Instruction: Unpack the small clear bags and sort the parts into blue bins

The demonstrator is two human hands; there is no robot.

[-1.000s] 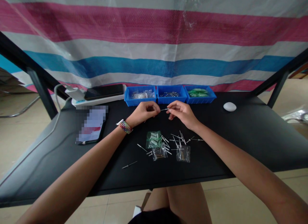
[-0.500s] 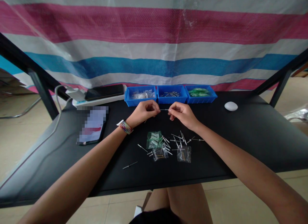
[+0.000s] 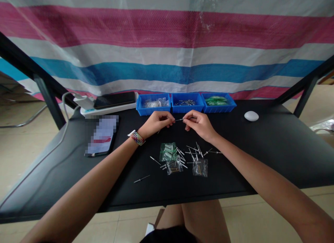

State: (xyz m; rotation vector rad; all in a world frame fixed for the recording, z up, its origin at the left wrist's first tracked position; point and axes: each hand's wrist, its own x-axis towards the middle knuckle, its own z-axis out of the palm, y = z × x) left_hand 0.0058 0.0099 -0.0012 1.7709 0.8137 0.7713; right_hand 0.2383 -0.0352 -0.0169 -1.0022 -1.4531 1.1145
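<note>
My left hand and my right hand meet above the black table, just in front of the blue bins. Between their pinched fingertips runs a thin metal pin, held level, one end in each hand. My left wrist wears a multicoloured band. Nearer to me lie several loose metal pins, a small green bag and two clear little bags with pins inside.
Three blue bins line the table's back edge, holding clear bags, pins and green pieces. A phone lies at the left, behind it a power strip with a dark phone. A white oval object sits at the right. A striped tarp hangs behind.
Both hands have stayed pinched on the pin and drifted slightly closer together. Nothing on the table has moved.
</note>
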